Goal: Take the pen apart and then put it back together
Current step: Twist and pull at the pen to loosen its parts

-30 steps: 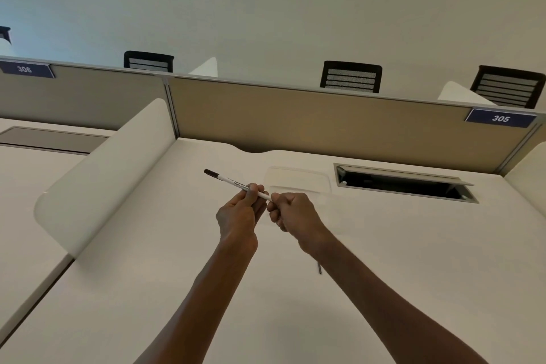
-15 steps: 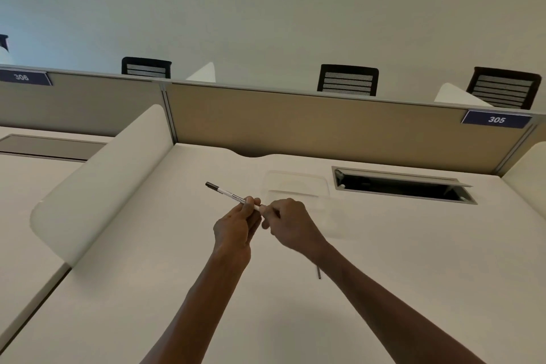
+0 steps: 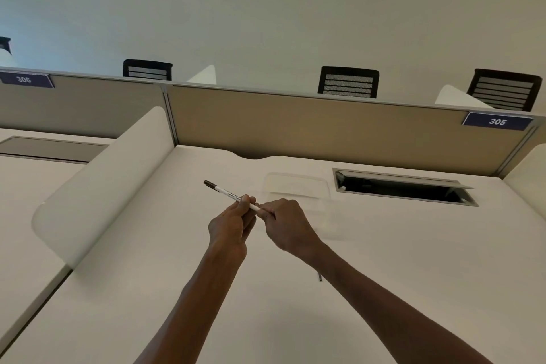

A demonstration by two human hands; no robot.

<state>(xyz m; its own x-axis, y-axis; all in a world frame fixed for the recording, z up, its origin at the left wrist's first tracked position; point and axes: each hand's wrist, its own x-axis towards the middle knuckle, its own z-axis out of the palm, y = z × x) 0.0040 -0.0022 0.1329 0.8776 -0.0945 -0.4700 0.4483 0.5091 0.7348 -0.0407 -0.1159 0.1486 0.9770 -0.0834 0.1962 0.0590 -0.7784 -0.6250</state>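
Head view, pen: a slim white pen point(image 3: 229, 194) with a dark end cap and a line of small print on its barrel, held in the air above the desk point(image 3: 413, 245), slanting from upper left down to the right between both hands.
Head view, left hand: the left hand point(image 3: 229, 226) has its fingers curled round the pen's middle, thumb on top of the barrel; the dark end projects well beyond it.
Head view, right hand: the right hand point(image 3: 285, 224) pinches the pen's right end, which is hidden inside its curled fingers; the two hands almost touch.
Head view, small part: a short thin dark piece point(image 3: 320, 276) lies on the desk just below the right forearm; too small to identify.
Head view, desk fittings: an open cable hatch point(image 3: 404, 188) is set into the desk at right, and a faint clear cover point(image 3: 297, 186) lies beside it.
Head view, surroundings: a beige partition point(image 3: 295, 124) carries a sign reading 305 point(image 3: 497, 121); a white side divider point(image 3: 97, 186) stands at left; black chair backs point(image 3: 348, 83) show above the partition.
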